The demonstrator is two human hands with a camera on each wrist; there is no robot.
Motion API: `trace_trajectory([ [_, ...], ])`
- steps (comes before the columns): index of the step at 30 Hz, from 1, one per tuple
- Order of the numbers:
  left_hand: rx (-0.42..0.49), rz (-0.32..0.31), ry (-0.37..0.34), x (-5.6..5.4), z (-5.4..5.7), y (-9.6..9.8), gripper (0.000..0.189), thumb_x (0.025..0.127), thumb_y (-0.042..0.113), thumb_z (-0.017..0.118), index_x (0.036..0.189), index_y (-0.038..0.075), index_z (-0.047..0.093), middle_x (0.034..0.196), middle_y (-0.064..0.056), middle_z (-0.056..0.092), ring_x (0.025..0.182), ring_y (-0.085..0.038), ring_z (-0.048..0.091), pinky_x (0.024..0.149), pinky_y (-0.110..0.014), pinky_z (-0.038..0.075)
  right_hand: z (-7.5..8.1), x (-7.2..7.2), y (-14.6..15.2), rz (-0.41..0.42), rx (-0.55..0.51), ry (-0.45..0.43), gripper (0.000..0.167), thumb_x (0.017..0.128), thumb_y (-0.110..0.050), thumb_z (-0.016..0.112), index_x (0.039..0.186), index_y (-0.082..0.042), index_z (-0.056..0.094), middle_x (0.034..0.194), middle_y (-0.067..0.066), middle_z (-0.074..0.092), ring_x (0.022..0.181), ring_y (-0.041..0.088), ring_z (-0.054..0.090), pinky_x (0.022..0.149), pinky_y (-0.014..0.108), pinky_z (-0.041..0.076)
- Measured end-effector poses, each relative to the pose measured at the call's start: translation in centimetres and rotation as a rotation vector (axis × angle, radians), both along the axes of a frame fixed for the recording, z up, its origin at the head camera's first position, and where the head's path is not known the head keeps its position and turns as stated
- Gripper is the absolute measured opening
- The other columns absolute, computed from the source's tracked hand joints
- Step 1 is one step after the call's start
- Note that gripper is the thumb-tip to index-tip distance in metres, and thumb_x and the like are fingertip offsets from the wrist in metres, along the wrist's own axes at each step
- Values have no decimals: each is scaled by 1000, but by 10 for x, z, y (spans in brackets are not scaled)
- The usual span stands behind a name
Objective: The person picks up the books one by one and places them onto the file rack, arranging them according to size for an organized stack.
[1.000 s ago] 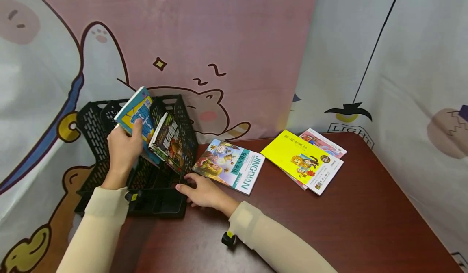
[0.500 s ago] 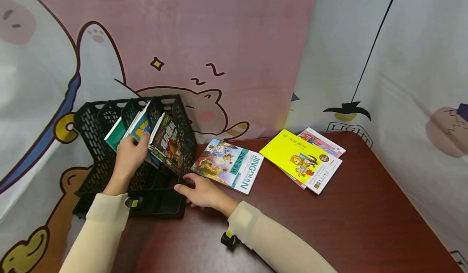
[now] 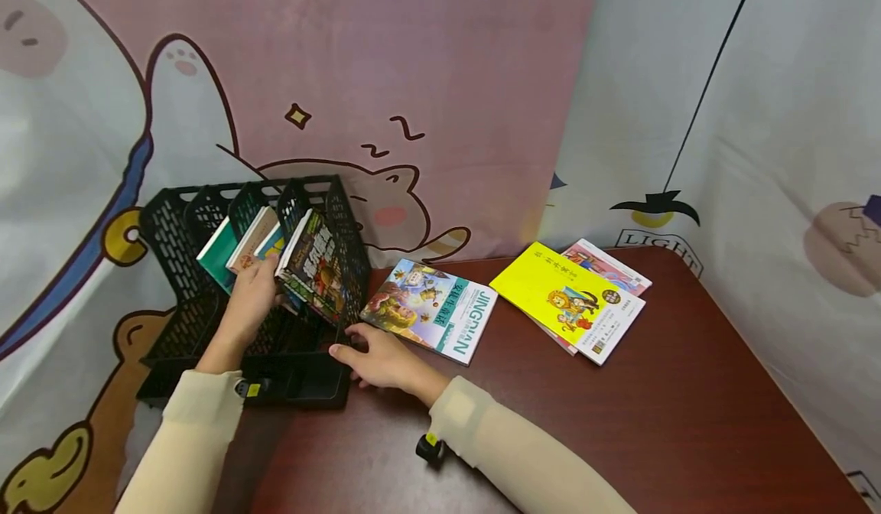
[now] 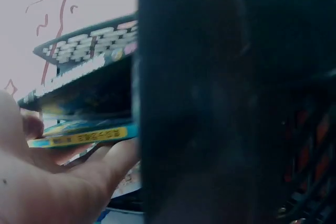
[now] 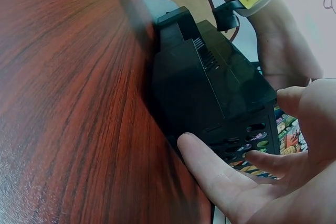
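Note:
In the head view my left hand (image 3: 253,288) reaches into the black magazine rack (image 3: 303,380) and pinches a thin blue-and-yellow book (image 3: 271,242). The left wrist view shows the yellow spine (image 4: 94,137) of that book between thumb and fingers. Right beside it, a dark-covered comic book (image 3: 320,258) leans in the rightmost slot. A tan-covered book (image 3: 253,239) and a green book (image 3: 219,256) stand to the left of the hand. My right hand (image 3: 381,357) grips the rack's front right corner, thumb at the edge and fingers along the perforated side (image 5: 257,135).
Right of the rack, a JINGDIAN picture book (image 3: 430,307) lies flat on the brown table (image 3: 661,422). Farther right, a yellow book (image 3: 557,292) overlaps a pink one (image 3: 606,265). A printed cloth (image 3: 447,101) hangs behind the table.
My left hand has lowered the blue-and-yellow book into the rack, moving down and slightly right. The green and tan books have come into sight. The right hand stays put.

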State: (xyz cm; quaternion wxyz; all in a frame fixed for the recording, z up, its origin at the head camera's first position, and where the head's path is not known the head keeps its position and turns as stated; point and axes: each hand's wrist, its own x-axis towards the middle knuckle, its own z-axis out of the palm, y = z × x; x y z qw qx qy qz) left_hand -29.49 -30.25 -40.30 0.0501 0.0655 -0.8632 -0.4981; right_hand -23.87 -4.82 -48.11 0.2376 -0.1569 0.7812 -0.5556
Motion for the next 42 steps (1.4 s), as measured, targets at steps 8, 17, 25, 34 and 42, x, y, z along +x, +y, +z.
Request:
trace_trajectory([
  [8,143,-54,-10,0,5,0,52,120,51,25,117,12,59,87,16,61,79,-2,62,73,-27,55,3,-2,-2,3,-13,2,65,107,-57,68,159,-20,56,141,12,74,84,30,82,69,48,66],
  [17,-190,210,278,17,29,14,48,116,38,48,153,14,67,139,-15,74,108,-20,72,75,-11,47,5,4,-7,11,11,19,66,107,-60,65,160,-21,56,134,6,76,82,26,81,66,46,64],
  [25,-335,148,838,38,40,55,28,112,16,61,118,2,84,116,-16,84,110,-35,80,101,-9,50,9,9,0,28,6,85,52,110,-50,66,150,-18,64,106,2,81,75,28,79,51,35,55],
  [34,-278,-260,820,59,26,113,21,109,11,65,117,11,85,81,1,83,66,-5,75,62,-15,56,23,10,50,89,16,186,35,111,-32,64,136,-11,74,94,13,81,72,18,75,57,29,58],
  [42,-180,-462,711,65,8,164,21,110,12,66,118,14,84,79,1,81,59,-6,71,57,-20,58,39,4,120,66,53,241,31,111,-24,60,132,-7,75,108,12,82,83,32,81,69,29,63],
])
